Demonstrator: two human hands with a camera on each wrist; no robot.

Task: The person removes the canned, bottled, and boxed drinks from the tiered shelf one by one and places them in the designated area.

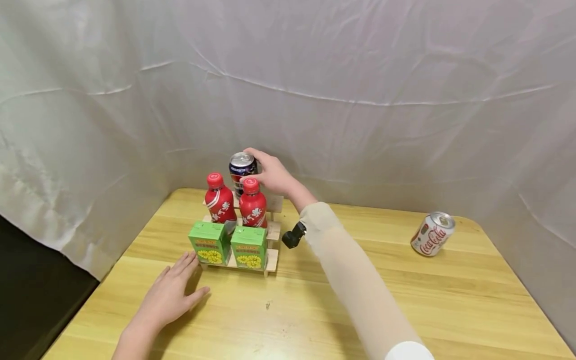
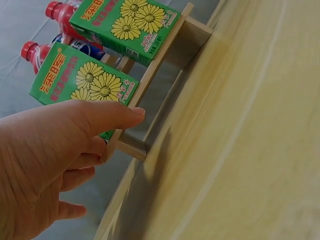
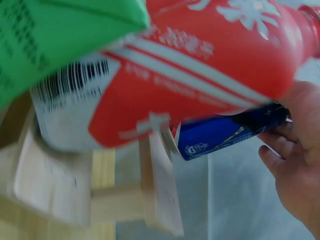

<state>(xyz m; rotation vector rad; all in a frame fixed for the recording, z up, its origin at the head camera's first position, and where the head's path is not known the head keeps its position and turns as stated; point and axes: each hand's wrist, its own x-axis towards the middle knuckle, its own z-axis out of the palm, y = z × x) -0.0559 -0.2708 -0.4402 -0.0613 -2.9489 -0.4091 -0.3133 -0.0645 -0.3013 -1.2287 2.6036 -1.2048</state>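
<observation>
A dark blue soda can (image 1: 242,170) is on the top tier of a small wooden stepped rack (image 1: 272,260). My right hand (image 1: 275,175) grips that can from the right, thumb in front and fingers behind; the blue can (image 3: 225,131) also shows in the right wrist view. Two red bottles (image 1: 220,202) stand on the middle tier, partly hiding the can. Green drink boxes (image 1: 249,248) with yellow flowers, two of them, fill the bottom tier. My left hand (image 1: 173,290) is spread by the rack's front left corner; in the left wrist view its thumb (image 2: 117,116) lies against the near box.
A silver Coca-Cola can (image 1: 433,234) stands apart on the right of the wooden table (image 1: 342,310). Grey-white cloth (image 1: 360,100) hangs behind and along both sides. A black area (image 1: 36,280) lies past the table's left edge.
</observation>
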